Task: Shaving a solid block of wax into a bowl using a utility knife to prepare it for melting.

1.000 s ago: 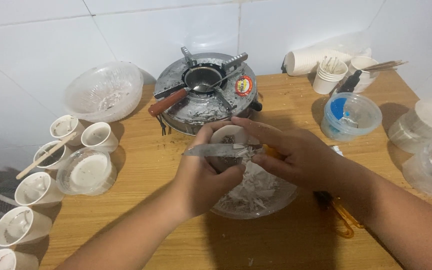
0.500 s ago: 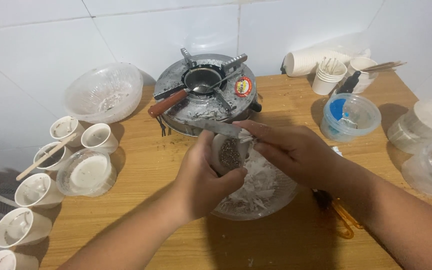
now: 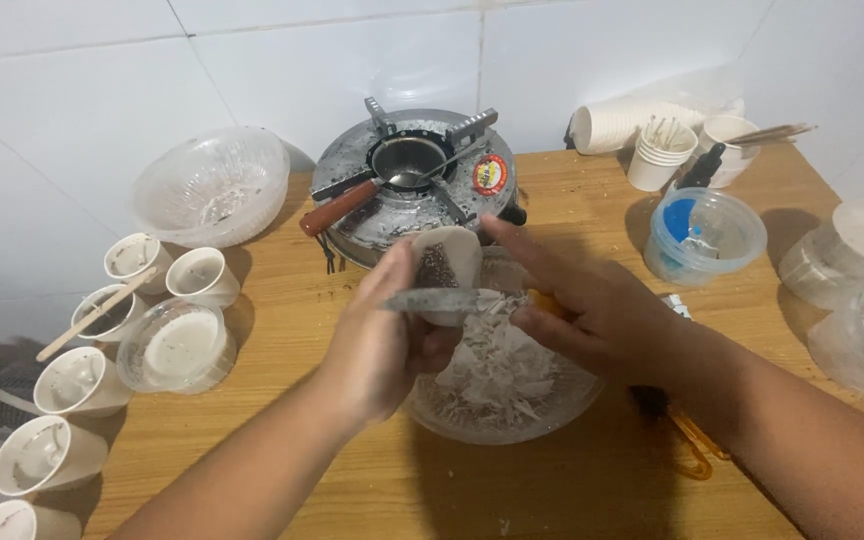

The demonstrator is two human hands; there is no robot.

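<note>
Gripping white wax block [image 3: 445, 262] at frame centre, left hand [image 3: 380, 345] is clenched around it, tilted over clear bowl [image 3: 564, 392] so shavings are caught. Knife [image 3: 444, 299] is grasped by right hand [image 3: 592, 305], blade laid flat across block.

The left hand [image 3: 377, 345] holds a pale round wax block [image 3: 444, 265] above the near-left rim of a clear glass bowl of white shavings [image 3: 552, 405]. The right hand [image 3: 592, 315], just right of it, lays a steel-bladed knife [image 3: 442, 299] across the block. Behind both hands stands a round metal stove [image 3: 497, 205], with a wooden-handled ladle [image 3: 352, 200] resting on it. Left of the left hand sit a lidded clear plastic tub [image 3: 174, 347] and several white paper cups [image 3: 72, 380]. Right of the right hand stands a clear tub with blue contents [image 3: 702, 235].
</note>
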